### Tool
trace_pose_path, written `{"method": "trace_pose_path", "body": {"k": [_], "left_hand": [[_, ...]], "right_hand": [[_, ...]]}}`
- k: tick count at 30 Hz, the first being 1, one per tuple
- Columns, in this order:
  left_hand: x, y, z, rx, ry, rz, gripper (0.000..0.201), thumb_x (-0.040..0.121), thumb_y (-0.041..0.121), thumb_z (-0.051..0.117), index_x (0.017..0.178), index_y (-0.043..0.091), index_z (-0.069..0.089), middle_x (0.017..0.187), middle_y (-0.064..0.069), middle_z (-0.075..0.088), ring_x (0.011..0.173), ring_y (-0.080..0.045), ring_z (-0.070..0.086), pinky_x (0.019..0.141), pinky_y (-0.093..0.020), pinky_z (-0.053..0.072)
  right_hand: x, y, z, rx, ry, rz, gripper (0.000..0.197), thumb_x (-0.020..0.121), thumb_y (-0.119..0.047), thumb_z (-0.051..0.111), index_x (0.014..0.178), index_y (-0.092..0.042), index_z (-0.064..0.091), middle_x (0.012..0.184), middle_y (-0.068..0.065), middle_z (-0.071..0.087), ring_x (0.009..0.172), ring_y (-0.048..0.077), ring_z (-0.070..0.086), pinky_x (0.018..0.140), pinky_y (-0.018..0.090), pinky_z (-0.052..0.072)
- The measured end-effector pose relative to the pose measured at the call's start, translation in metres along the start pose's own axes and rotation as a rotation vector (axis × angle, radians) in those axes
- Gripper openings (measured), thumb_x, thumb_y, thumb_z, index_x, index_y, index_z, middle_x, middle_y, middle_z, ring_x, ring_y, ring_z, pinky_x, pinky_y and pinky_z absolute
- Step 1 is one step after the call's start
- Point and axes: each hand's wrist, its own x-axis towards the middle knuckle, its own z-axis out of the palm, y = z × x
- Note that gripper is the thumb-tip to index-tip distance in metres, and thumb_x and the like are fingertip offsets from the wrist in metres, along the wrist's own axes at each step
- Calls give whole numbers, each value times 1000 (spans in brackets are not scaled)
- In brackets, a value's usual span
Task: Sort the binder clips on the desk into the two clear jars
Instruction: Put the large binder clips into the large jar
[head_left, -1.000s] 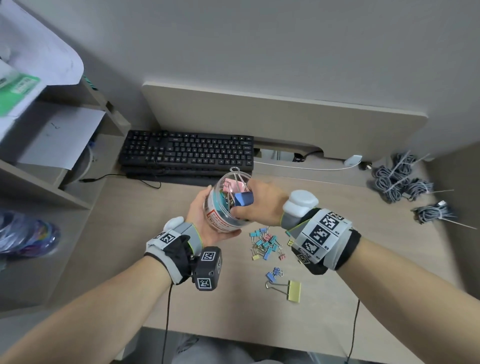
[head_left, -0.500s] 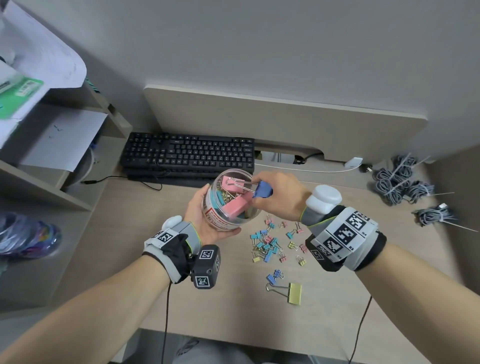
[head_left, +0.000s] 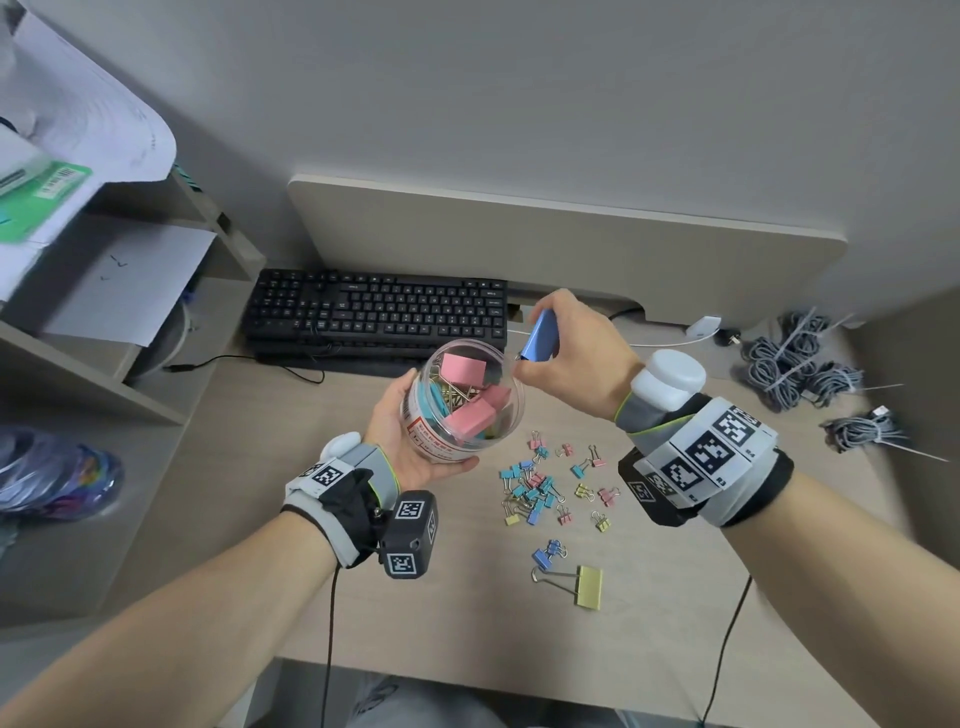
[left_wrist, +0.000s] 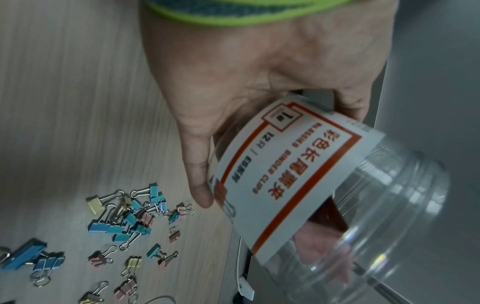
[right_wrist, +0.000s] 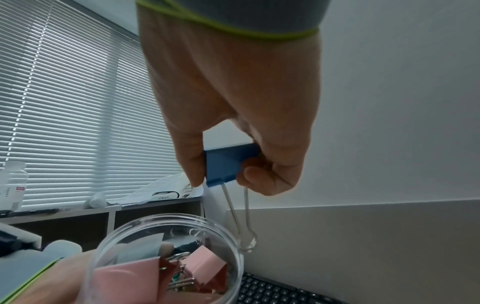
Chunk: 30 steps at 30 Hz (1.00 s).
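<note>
My left hand (head_left: 400, 431) grips a clear jar (head_left: 462, 400) with a red-and-white label (left_wrist: 280, 181), tilted above the desk. Large pink and teal binder clips (head_left: 470, 418) lie inside it. My right hand (head_left: 566, 353) pinches a large blue binder clip (head_left: 540, 340) by its body, just right of and above the jar's open mouth. In the right wrist view the blue binder clip (right_wrist: 228, 164) hangs with its wire handles (right_wrist: 241, 218) pointing down beside the jar's rim (right_wrist: 166, 222). A pile of small coloured clips (head_left: 540, 488) lies on the desk, with a large yellow clip (head_left: 587, 586) nearer me.
A black keyboard (head_left: 374, 312) lies behind the jar. Bundled grey cables (head_left: 800, 369) sit at the right of the desk. A shelf unit with papers (head_left: 124, 291) stands at the left. A small blue clip (head_left: 548, 553) lies next to the yellow one.
My right hand has lifted up and to the right with the blue clip, out of the jar's mouth. The jar has tipped a little in my left hand.
</note>
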Motion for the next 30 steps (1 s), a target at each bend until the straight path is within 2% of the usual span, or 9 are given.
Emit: {"method": "trace_pose_path", "body": {"k": [5,8,11,14,17,20,23,25,30], "left_hand": [[-3,-2,4,23,-19,0,70,85,70,46,127,18,68,123,-19,71,115,-41,65,91,-55,52],[-4,-7,10,31,-52,5,68,85,69,47,125,19,69,124,-18,71,114,-40,66,93,-56,51],[-8,-10,15,27,-80,11,62,87,68,46,116,21,72,119,-15,73,105,-39,70,93,-55,51],[-10,-10,14,24,-104,4,67,86,70,46,124,19,70,124,-18,70,112,-42,66,95,-56,50],[-12,-9,12,22,-97,-11,72,85,70,46,129,18,67,126,-19,69,117,-42,63,93,-55,51],[-11,-10,15,13,-80,-6,70,84,69,50,129,18,67,125,-19,70,117,-43,64,91,-57,52],[-11,-12,20,-13,-68,-4,62,87,67,49,120,18,70,116,-17,74,111,-43,67,96,-61,48],[-11,-14,23,-20,-60,-4,60,89,66,47,120,20,70,112,-16,75,107,-42,68,97,-63,48],[-7,-17,25,8,-48,-28,66,89,67,45,129,20,66,121,-19,72,114,-42,65,92,-58,50]], "right_hand": [[0,-11,9,-129,-139,-63,41,74,-30,72,105,-14,50,91,1,54,80,23,52,63,30,37],[1,-24,24,-164,-247,-91,49,78,-27,70,119,-12,49,93,0,58,87,23,56,66,30,40],[1,-31,35,-139,-286,-134,47,82,-24,66,125,-15,51,88,-6,58,92,19,57,73,28,41],[3,-25,35,-96,-231,-120,33,84,-20,62,116,-17,56,88,-6,58,85,17,54,72,29,41],[7,-15,33,-217,-191,-113,19,82,-18,59,101,-17,61,96,1,60,87,22,57,76,35,47],[4,-18,39,-250,-281,-189,19,82,-18,57,99,-17,67,98,2,65,91,24,59,82,38,48],[2,-24,50,-290,-261,-242,19,82,-14,57,96,-19,69,105,1,64,98,24,59,87,38,48],[3,-23,54,-284,-221,-239,17,81,-13,59,93,-19,69,106,1,62,99,24,58,87,37,48],[0,-9,42,-213,-160,-182,8,86,-14,58,88,-15,66,101,5,56,91,24,56,80,37,47]]}}
